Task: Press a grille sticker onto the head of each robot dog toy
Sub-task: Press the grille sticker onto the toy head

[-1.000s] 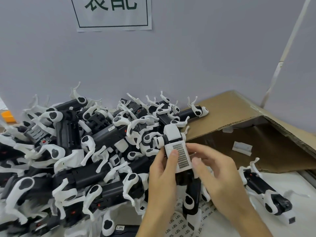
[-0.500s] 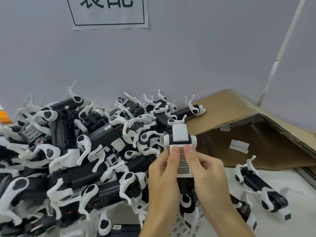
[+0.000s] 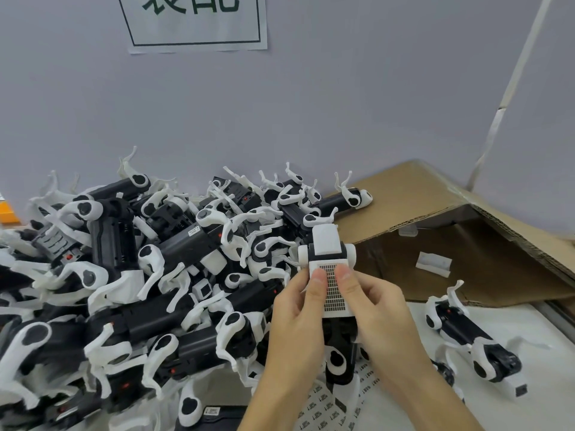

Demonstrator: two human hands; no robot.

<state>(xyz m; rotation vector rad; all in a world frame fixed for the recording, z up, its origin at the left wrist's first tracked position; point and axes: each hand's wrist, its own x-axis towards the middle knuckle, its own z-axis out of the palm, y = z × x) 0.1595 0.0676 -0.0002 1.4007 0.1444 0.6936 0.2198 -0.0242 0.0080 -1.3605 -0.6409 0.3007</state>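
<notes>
- The robot dog toy [image 3: 329, 253] is held up in front of the heap of toys [image 3: 140, 275], its white head turned toward the camera and its black body hanging down between the wrists
- The grille sticker [image 3: 335, 287] already lies on the face of the head, its long axis running from the top of the head down toward the person
- The left hand [image 3: 298, 321] curls round the left side of the head, thumb laid flat on the sticker's left edge
- The right hand [image 3: 382, 315] grips the right side the same way, thumb on the sticker's upper right
- Both thumbs sit near the sticker's top end, equally close to it; the lower stretch lies bare between them, so pressing it down looks like a matter of sliding along that long axis toward the person
- Another toy [image 3: 473, 340] lies on the worktop [image 3: 529, 409] to the right, beside a cardboard box [image 3: 451, 213]
</notes>
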